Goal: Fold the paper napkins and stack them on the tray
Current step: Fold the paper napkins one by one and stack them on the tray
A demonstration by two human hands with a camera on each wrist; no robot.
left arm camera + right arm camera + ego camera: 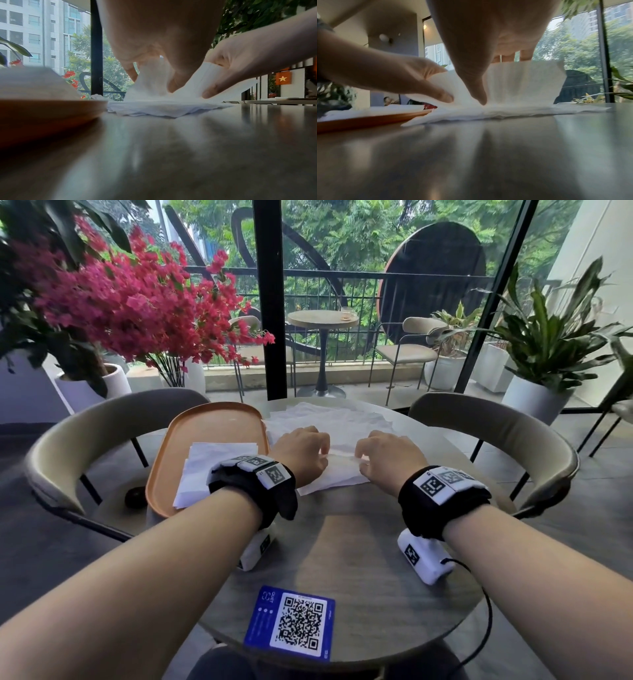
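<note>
Both hands arch over the desk (342,535), fingers curled downward. The left hand (303,455) and right hand (388,457) each pinch the raised napkin (522,81).

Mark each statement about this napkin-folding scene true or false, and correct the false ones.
1. Both hands hold the same napkin. True: the left hand and right hand each pinch it.
2. The tray is blue. False: it is orange.
3. Folded napkins already lie on the tray. True.
4. The tray sits to the person's right. False: it is on the left side of the table.
5. A blue card with a QR code lies at the near edge of the table. True.
6. The napkin being worked lies fully flat. False: the right wrist view shows part of it lifted upright between the fingers.
</note>
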